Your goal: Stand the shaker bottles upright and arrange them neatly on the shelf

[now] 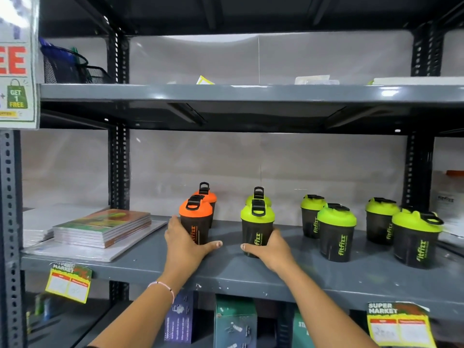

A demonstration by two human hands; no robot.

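Several dark shaker bottles stand upright on the grey shelf (226,270) in pairs, one behind the other. My left hand (184,243) grips the front orange-lidded bottle (195,219), with a second orange-lidded bottle (207,195) right behind it. My right hand (270,249) grips the base of the front green-lidded bottle (257,226); another green-lidded bottle (258,197) is behind it. Further right stand two more pairs of green-lidded bottles (336,232), the last bottle (415,237) near the right upright.
A stack of notebooks (105,227) lies on the shelf's left part. Black uprights (118,169) frame the bay. The shelf above (251,92) hangs low over the bottles. Price tags (69,282) hang on the front edge. Boxes (234,322) fill the shelf below.
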